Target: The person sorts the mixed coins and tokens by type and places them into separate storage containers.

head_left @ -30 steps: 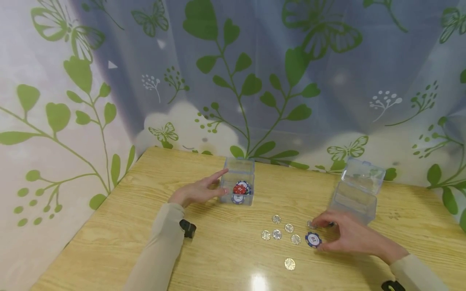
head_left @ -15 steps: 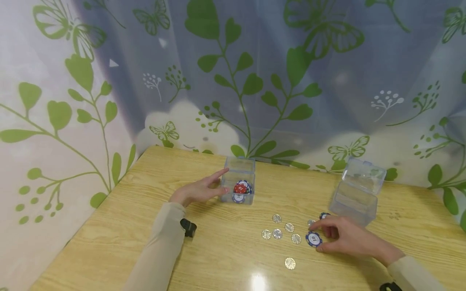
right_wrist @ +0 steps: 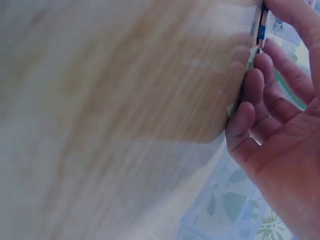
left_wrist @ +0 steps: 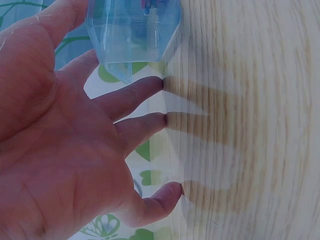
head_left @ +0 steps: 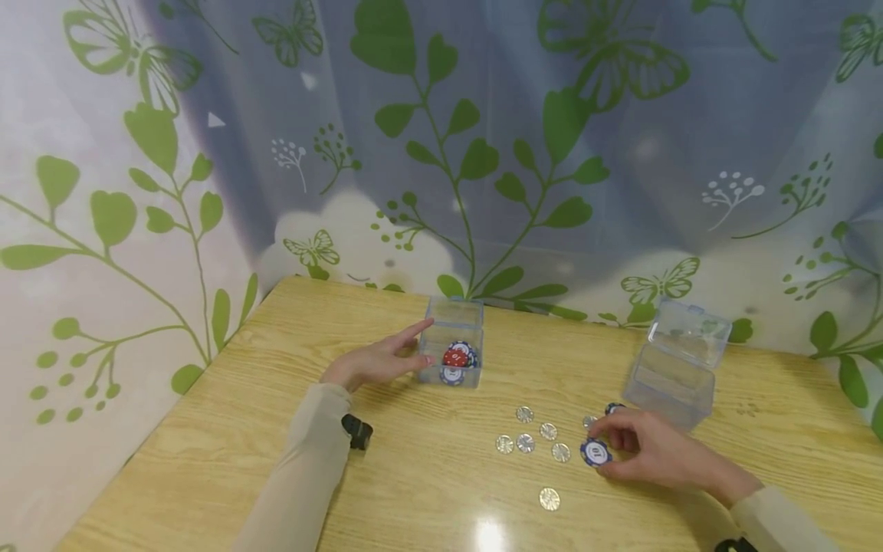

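Note:
My left hand (head_left: 375,362) touches the left side of a small clear plastic box (head_left: 429,376), thumb and index finger against it. In the left wrist view its other fingers (left_wrist: 142,127) are spread, tips down on the wooden table. Inside that box lie a red poker chip (head_left: 454,355) and some blue-and-white ones. My right hand (head_left: 655,446) pinches a blue poker chip (head_left: 595,453) marked 10 at its edge, between thumb and index finger, low over the table. Beside the index finger lie another blue chip (head_left: 613,409), partly hidden, and a silver coin (head_left: 589,422).
Several more silver coins (head_left: 525,443) are scattered left of the right hand, one (head_left: 549,499) nearer the front. Behind the right hand stands a second clear box (head_left: 672,387), lid (head_left: 690,335) raised. A patterned curtain (head_left: 441,192) hangs along the table's back edge.
My right index finger has drawn back toward the front, uncovering part of the second blue chip. The pinched chip has turned slightly. My left hand stays on its box.

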A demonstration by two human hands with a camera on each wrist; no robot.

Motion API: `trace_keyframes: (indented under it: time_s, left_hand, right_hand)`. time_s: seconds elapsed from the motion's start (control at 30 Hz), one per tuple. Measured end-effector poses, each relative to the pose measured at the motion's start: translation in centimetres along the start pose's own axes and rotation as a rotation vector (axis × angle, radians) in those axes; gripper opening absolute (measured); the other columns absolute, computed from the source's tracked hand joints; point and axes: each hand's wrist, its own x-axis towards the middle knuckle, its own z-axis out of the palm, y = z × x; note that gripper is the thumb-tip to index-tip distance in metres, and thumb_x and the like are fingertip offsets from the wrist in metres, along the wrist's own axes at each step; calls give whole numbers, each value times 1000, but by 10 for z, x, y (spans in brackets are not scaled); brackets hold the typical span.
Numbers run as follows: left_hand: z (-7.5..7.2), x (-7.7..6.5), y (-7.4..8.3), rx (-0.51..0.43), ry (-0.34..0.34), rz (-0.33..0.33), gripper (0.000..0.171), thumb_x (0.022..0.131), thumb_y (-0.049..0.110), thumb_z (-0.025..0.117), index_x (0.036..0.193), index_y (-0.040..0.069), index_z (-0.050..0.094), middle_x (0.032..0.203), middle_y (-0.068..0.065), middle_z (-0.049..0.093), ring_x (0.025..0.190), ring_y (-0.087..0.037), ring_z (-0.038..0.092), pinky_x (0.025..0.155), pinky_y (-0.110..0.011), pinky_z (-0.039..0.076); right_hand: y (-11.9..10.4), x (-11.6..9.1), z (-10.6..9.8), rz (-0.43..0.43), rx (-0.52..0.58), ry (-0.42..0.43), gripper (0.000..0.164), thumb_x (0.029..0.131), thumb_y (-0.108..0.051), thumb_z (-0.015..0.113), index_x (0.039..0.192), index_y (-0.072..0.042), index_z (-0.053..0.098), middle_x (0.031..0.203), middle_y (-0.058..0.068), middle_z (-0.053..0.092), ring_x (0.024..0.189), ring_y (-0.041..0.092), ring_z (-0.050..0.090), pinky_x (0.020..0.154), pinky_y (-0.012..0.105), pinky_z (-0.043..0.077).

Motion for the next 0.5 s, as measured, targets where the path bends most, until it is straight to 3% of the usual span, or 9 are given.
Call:
trace_keyframes:
  time_s: [0.37,0.5]
  left_hand:
    - [0,1,0,12,-10,-5,73,93,47,54,148,49,5,160,-11,8,146,-34,13,106,-62,32]
    - [0,2,-1,14,-10,-2,72,94,46,53,147,51,5,160,-11,8,146,-33,13,107,-62,31]
  right_hand:
    - [-3,0,3,-72,-116,75,31,71,-29,81,94,-28,60,81,-15,52,70,-2,48,58,16,44]
    - [-3,-1,2,-53,-81,80,34,70,-25,82,94,-28,59,78,-16,55,67,-2,50,58,16,45]
